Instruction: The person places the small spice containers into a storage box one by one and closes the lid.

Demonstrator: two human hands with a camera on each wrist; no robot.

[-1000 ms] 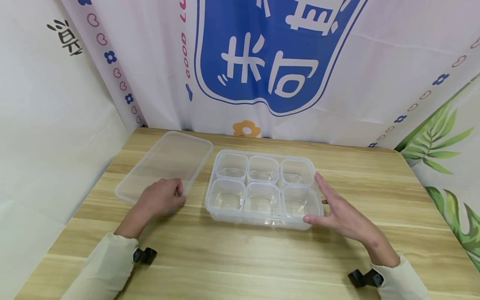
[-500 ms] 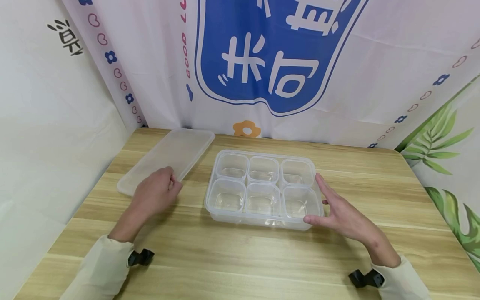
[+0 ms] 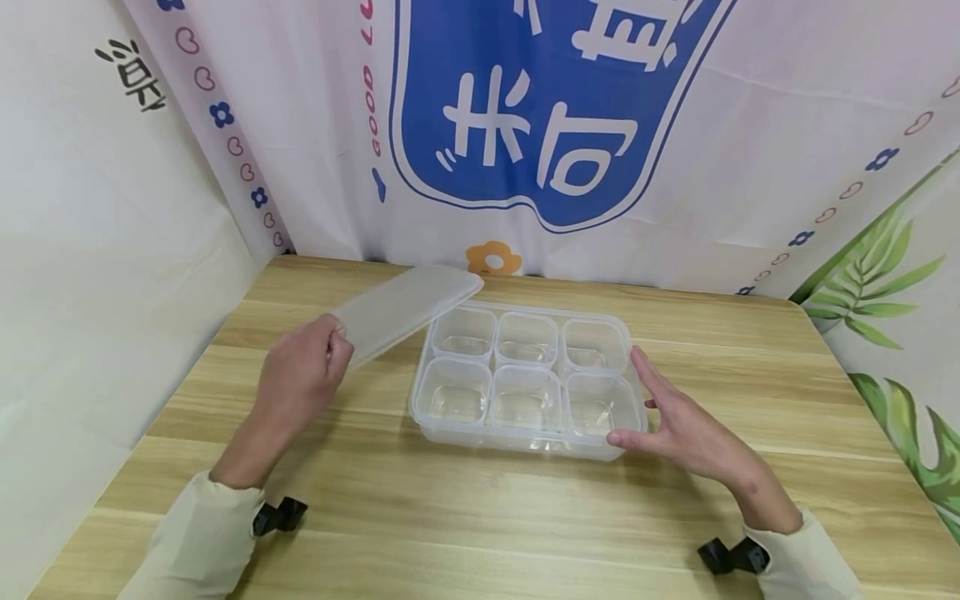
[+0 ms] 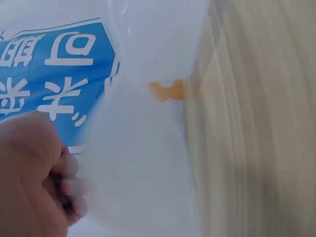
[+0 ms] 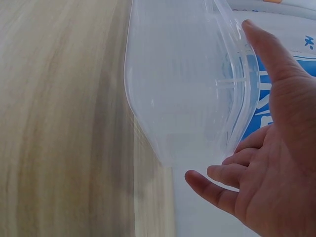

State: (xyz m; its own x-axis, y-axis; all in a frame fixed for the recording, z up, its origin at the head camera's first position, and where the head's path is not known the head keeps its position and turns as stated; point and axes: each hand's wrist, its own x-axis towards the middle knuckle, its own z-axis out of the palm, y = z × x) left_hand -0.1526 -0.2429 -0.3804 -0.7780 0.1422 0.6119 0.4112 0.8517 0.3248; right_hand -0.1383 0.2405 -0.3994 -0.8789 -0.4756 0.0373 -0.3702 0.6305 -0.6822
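My left hand (image 3: 303, 367) grips the near end of a frosted, translucent plastic lid (image 3: 408, 304), fingers curled over its edge. The lid is raised and tilted, its far corner over the back left corner of a clear plastic box (image 3: 487, 437). Six-part in layout, the box holds several small square cups (image 3: 525, 400) in two rows, with nothing seen inside them. At the box's right end rests my right hand (image 3: 690, 433), thumb at the front corner and fingers stretched along the side. In the right wrist view, the spread fingers (image 5: 212, 190) lie beside the box wall (image 5: 177, 84).
The box stands on a wood-grain table (image 3: 480, 525). A white cloth with a blue printed panel (image 3: 525, 125) hangs along the table's back edge. Pale cloth also borders the left side, and a leaf-printed one (image 3: 870, 283) the right.
My left hand has lifted the lid off the table at the left and carried it rightward, its far end now over the box. The right hand and box have stayed in place.
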